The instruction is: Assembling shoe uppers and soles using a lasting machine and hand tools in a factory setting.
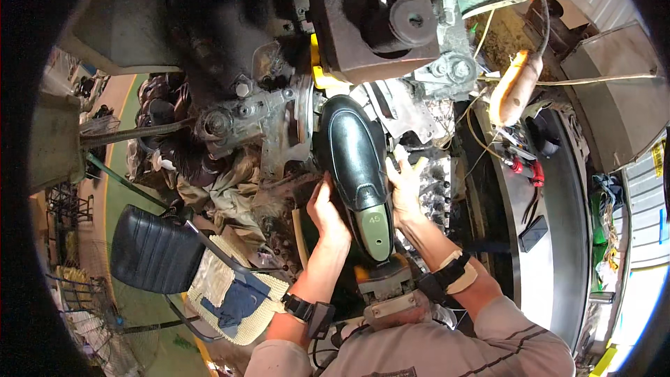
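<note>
Bare hands were 2, i.e. 1 L hand (329, 218) + 1 R hand (405, 190). There was 1 blk shoe upper (352, 150) w/ 1 grn last (375, 227). Wrist straps came to 2: 1 L strap (300, 307), 1 R strap (445, 276). Also 1 lg. machine (377, 21), 1 blk chair (152, 248), 1 woven mat (252, 329), 1 navy cloth (236, 301), 1 lit lamp (515, 89) & 1 dk. phone-like slab (534, 233). Wire baskets (73, 209) at far L were too unclear to ct.
</note>
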`<state>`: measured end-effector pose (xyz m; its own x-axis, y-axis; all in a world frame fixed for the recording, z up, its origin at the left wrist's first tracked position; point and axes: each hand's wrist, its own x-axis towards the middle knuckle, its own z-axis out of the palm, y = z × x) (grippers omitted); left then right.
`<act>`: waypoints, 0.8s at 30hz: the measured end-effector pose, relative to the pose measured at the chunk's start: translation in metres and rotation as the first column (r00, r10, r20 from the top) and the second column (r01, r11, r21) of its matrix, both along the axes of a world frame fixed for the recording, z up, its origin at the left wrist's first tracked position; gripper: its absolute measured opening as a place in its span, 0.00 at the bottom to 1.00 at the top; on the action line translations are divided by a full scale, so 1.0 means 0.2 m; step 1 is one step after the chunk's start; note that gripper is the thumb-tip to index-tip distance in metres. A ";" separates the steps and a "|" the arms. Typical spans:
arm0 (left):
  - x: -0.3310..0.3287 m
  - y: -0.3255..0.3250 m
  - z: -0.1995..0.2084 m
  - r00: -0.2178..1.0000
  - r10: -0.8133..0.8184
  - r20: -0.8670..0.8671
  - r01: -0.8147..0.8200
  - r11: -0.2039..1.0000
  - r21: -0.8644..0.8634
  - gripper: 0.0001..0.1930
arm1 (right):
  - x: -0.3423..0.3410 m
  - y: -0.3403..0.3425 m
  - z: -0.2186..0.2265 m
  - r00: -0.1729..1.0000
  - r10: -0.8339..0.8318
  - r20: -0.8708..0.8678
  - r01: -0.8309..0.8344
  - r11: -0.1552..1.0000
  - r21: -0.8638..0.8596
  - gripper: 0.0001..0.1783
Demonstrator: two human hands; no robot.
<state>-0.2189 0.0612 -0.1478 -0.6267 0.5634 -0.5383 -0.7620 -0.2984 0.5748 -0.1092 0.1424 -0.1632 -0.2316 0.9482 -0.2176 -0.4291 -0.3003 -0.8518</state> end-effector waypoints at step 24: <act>-0.02 0.01 0.06 0.969 -0.109 -0.220 0.089 0.991 -0.098 0.18 | 0.13 0.08 0.06 0.988 0.119 -0.096 -0.131 0.983 -0.125 0.18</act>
